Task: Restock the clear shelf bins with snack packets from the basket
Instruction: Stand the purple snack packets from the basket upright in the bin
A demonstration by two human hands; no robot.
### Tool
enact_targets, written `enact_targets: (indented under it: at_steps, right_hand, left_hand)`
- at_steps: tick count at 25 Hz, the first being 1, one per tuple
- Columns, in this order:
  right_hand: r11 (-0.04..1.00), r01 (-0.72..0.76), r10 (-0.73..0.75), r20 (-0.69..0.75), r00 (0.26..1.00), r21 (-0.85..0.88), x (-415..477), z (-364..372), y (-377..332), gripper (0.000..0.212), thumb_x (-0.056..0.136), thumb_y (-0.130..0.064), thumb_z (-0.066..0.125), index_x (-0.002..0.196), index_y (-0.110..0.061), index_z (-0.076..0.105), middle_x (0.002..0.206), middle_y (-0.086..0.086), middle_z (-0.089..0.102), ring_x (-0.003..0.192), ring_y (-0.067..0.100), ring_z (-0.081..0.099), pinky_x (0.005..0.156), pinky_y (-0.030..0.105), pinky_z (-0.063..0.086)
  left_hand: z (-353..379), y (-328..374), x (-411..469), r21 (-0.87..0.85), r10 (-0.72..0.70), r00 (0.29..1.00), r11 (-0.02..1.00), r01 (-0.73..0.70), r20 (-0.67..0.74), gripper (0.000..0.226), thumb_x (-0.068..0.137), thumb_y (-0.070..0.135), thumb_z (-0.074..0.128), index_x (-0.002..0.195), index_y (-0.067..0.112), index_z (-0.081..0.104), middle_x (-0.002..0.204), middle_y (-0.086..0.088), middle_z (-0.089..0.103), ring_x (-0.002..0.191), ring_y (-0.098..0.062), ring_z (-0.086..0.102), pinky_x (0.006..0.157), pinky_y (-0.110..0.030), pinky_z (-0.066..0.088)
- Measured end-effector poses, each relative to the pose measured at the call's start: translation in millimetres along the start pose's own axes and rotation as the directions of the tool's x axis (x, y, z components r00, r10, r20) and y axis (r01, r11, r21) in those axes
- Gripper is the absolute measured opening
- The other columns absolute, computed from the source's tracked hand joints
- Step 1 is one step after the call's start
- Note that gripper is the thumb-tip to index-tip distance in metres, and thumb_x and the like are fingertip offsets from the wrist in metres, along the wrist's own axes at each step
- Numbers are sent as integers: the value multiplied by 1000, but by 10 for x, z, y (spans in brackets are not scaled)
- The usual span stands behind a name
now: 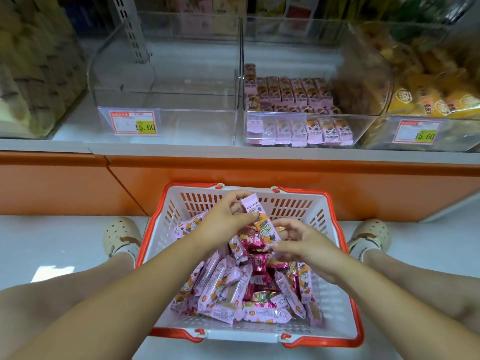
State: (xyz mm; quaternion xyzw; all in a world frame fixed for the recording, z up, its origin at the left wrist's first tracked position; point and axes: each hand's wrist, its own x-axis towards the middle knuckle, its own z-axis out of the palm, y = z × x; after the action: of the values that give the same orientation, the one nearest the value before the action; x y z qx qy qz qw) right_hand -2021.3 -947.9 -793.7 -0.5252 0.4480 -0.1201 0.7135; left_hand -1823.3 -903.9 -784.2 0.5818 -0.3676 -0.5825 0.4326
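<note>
In the white slotted plastic basket with the orange rim (335,302), pink and dark-red snack packets (228,289) lie heaped. Over the heap the left hand (228,216) pinches a long pink-and-orange snack packet (255,216) near mid-length. The right hand (304,245) curls at its lower end; whether it grips cannot be told. The packet's long axis runs from 5 o'clock to 11 o'clock, sealed pink end uppermost. Held by so light a pinch, the slick wrapper could slip back into the heap. Beyond, at 12 o'clock, the half-filled clear plastic bin (298,118) holds matching rows. The empty clear plastic bin (168,100) at 11 o'clock risks a misplaced packet.
</note>
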Motion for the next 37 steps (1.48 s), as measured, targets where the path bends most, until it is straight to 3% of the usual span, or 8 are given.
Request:
enact_targets:
  at_steps: [5, 10, 15, 19, 24, 28, 32, 37]
  right_hand:
    - [970, 139, -96, -211, 973, 200, 118, -105, -49, 34, 85, 1, 66, 115, -10, 56, 103, 9, 68, 82, 19, 67, 74, 30, 53]
    - [909, 223, -158, -203, 966, 353, 179, 8, -47, 42, 82, 0, 65, 122, -10, 55, 97, 8, 71, 87, 20, 70, 76, 27, 55]
    - [977, 182, -159, -188, 969, 111, 169, 0, 3, 56, 85, -3, 67, 135, -25, 53, 109, 11, 64, 103, 31, 65, 92, 45, 54]
    - [970, 206, -175, -223, 959, 125, 118, 23, -55, 47, 86, -1, 66, 125, -26, 60, 98, 2, 69, 93, 22, 69, 83, 38, 57]
    - [966, 242, -222, -199, 955, 85, 46, 66, -242, 51, 83, -4, 70, 123, -35, 60, 113, 16, 68, 105, 34, 65, 91, 48, 53]
    - [896, 440, -410, -275, 870, 56, -56, 16, -947, 47, 80, 0, 69, 114, -33, 64, 101, 7, 71, 90, 17, 71, 72, 29, 58]
    - [775, 625, -610, -360, 706, -88, 3, -202, -1902, 41, 83, -2, 67, 113, -29, 64, 101, 7, 71, 86, 14, 68, 65, 21, 55]
    - [860, 459, -509, -446, 736, -224, 715, -501, -2600, 40, 84, -3, 70, 120, -18, 62, 93, 7, 73, 79, 17, 71, 67, 28, 58]
  left_hand:
    - [-157, 9, 5, 491, -61, 989, 871, -13, 134, 32, 85, 27, 72, 116, 28, 62, 105, 8, 67, 96, -16, 67, 87, -36, 52]
    - [45, -9, -64, 366, -166, 943, 929, 52, 288, 14, 86, 20, 72, 96, 22, 63, 67, 8, 67, 70, -10, 66, 69, -22, 52]
    - [62, -75, -21, 311, -167, 968, 945, 102, 190, 32, 82, 26, 75, 110, 15, 63, 97, -11, 73, 90, -27, 69, 87, -41, 53]
    - [92, -47, -47, 364, -113, 978, 930, 43, 174, 34, 82, 29, 75, 109, 15, 61, 93, -10, 73, 81, -15, 68, 88, -40, 52]
    - [39, 211, -68, 519, -5, 981, 849, -98, 194, 34, 80, 41, 74, 106, 25, 60, 84, -14, 70, 85, -34, 66, 85, -49, 50]
    - [-147, 982, -11, 721, 300, 945, 626, -297, 129, 41, 78, 55, 68, 111, 32, 60, 84, 12, 70, 76, -3, 65, 77, -32, 54]
    - [-470, 1689, 195, 898, 773, 634, 255, -358, 33, 49, 84, 51, 59, 128, 29, 52, 115, 14, 59, 101, -5, 54, 89, -27, 47]
    - [-759, 1807, 713, 944, 672, 725, 120, -307, 151, 79, 84, 70, 28, 151, 29, 20, 158, 7, 23, 143, -14, 24, 115, -31, 22]
